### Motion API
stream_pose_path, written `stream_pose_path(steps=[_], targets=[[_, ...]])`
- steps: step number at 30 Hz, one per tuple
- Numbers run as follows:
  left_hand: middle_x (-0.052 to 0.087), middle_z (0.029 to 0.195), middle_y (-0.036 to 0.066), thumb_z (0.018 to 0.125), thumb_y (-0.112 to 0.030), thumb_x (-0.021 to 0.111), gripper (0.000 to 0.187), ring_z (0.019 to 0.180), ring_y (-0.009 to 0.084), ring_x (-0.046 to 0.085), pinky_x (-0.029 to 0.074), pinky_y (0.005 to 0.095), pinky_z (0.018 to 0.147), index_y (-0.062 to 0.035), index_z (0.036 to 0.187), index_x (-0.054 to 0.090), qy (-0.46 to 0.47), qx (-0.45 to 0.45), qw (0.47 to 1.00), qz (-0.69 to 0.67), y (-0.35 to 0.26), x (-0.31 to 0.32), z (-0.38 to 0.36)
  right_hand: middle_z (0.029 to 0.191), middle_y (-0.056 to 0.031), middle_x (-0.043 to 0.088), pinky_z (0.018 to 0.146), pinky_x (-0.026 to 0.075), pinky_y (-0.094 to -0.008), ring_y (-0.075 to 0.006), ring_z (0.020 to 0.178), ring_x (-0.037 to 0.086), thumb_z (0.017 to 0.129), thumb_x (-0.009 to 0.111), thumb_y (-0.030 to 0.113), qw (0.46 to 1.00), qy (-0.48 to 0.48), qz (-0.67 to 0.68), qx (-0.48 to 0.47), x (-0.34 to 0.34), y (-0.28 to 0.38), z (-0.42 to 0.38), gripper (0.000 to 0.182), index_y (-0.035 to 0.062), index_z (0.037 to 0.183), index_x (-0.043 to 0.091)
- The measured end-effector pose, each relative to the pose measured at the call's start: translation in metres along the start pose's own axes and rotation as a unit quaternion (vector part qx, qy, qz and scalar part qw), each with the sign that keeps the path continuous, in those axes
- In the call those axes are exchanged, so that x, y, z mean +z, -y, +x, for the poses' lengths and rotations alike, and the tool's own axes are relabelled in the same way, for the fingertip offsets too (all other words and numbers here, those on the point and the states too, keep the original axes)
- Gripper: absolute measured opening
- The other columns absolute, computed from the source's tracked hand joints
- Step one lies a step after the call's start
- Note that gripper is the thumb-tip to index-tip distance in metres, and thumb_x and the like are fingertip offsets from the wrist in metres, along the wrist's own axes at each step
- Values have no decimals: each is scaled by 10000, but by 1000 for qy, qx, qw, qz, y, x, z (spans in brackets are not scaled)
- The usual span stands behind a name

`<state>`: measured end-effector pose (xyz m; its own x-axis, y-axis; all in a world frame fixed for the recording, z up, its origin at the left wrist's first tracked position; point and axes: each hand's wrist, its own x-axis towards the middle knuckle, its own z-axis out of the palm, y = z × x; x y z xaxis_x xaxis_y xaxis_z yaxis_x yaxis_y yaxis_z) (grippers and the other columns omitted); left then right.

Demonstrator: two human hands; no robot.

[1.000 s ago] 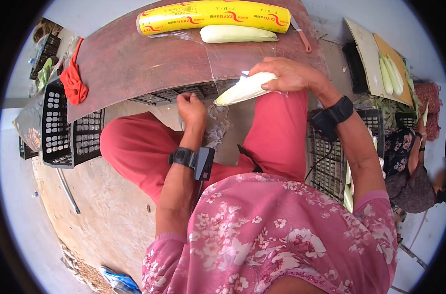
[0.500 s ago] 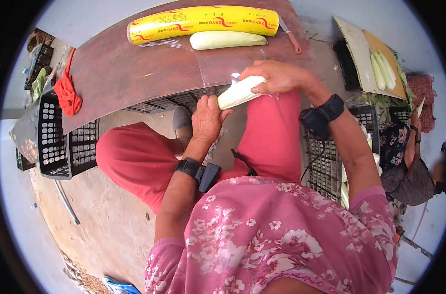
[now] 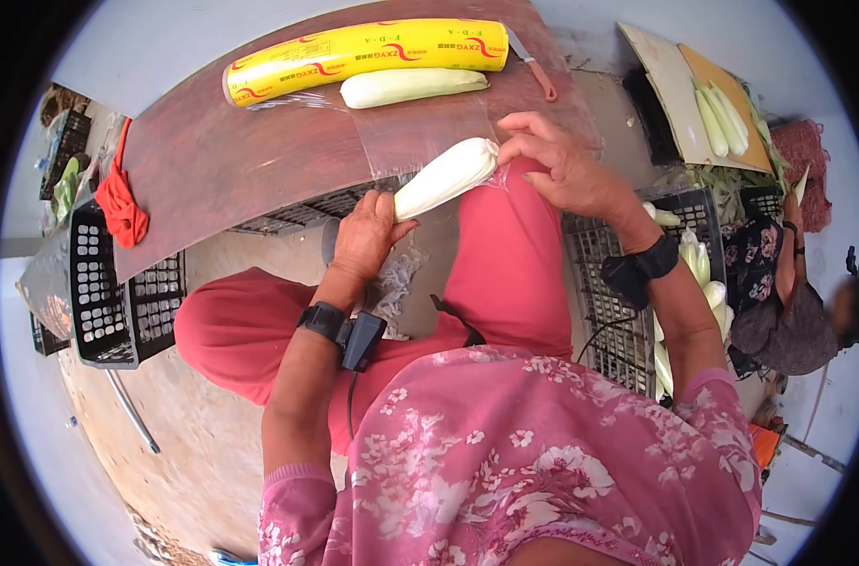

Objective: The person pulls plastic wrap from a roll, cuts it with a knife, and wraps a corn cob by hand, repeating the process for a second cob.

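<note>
A pale, peeled-looking vegetable (image 3: 446, 177) is tilted over the table's front edge, above my right knee. My left hand (image 3: 368, 233) grips its lower left end. At its upper right end is my right hand (image 3: 561, 165), with thumb and fingers apart, the fingertips beside clear film at that end. A sheet of clear film (image 3: 420, 132) lies on the table behind the vegetable. Further back are a second pale vegetable (image 3: 415, 87) and a yellow printed film roll (image 3: 368, 58).
A knife (image 3: 541, 79) with a red handle lies right of the roll. A red cloth (image 3: 123, 200) hangs at the table's left edge by a black crate (image 3: 101, 283). Another crate (image 3: 607, 325) holds pale vegetables at right. A co-worker (image 3: 788, 302) is at far right.
My right hand has loosened from the vegetable's top and moved right, its fingers now apart. The vegetable's upper end shows more. The whole view has shifted slightly.
</note>
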<state>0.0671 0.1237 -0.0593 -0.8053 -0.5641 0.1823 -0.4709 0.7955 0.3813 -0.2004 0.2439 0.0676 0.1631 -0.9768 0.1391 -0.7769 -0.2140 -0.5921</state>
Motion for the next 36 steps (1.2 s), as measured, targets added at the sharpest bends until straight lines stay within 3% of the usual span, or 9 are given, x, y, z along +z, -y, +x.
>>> stream_pose_path(steps=[8, 14, 17, 26, 29, 32, 35, 36], targets=[[530, 881, 129, 785, -397, 643, 416, 837, 326, 581, 495, 420, 662, -36, 905, 474, 4, -2, 1000, 0, -1, -2, 1, 1129, -75, 480, 912, 319, -376, -253, 1113, 456, 726, 585, 8, 989, 12, -143, -38, 14, 8, 7, 269, 125, 967, 608], [531, 876, 131, 786, -396, 641, 410, 832, 324, 581, 493, 419, 658, -38, 892, 472, 8, -5, 1000, 1, -1, -2, 1, 1137, -71, 492, 890, 321, -373, -238, 1117, 451, 752, 611, 101, 963, -14, -217, -162, 18, 5, 11, 129, 120, 880, 608], [530, 875, 131, 787, -395, 640, 406, 827, 323, 581, 492, 418, 657, -39, 890, 472, 6, -3, 1000, 0, -1, -2, 0, 1113, -65, 526, 860, 346, -363, -231, 1095, 470, 753, 588, 78, 956, -25, -231, -182, 24, 1, 9, 92, 121, 834, 581], [523, 859, 129, 785, -381, 640, 394, 815, 318, 582, 492, 412, 653, -43, 891, 469, 10, 6, 1000, 0, 2, -3, 3, 991, -114, 577, 850, 437, -384, -289, 1000, 570, 796, 591, -30, 973, -172, -57, -140, 45, -11, 19, 149, 43, 892, 503], [519, 853, 128, 783, -371, 643, 389, 807, 317, 578, 492, 406, 651, -41, 890, 468, 3, 19, 1000, -4, 2, -6, 3, 932, -134, 592, 774, 478, -344, -267, 891, 608, 841, 553, -25, 980, -175, 2, -94, 47, -10, 25, 96, 20, 898, 489], [517, 851, 124, 779, -357, 648, 381, 803, 312, 574, 493, 398, 651, -39, 891, 471, -4, 33, 999, -5, 0, -9, 4, 835, -143, 589, 644, 473, -361, -306, 745, 596, 842, 550, 19, 977, -203, 7, -61, 46, -12, 28, 70, 25, 889, 500], [518, 852, 121, 774, -342, 656, 374, 805, 305, 572, 493, 394, 653, -37, 896, 477, -4, 35, 999, -10, -6, -17, 5, 773, -132, 578, 618, 469, -371, -306, 692, 590, 849, 553, 40, 970, -234, -12, -67, 44, -9, 29, 68, 23, 876, 493], [518, 852, 119, 772, -337, 659, 372, 806, 303, 572, 493, 393, 655, -37, 898, 479, -3, 33, 999, -13, -8, -19, 6, 789, -126, 588, 621, 475, -345, -270, 695, 597, 862, 546, 48, 970, -237, -14, -53, 43, -8, 28, 72, 20, 891, 486]])
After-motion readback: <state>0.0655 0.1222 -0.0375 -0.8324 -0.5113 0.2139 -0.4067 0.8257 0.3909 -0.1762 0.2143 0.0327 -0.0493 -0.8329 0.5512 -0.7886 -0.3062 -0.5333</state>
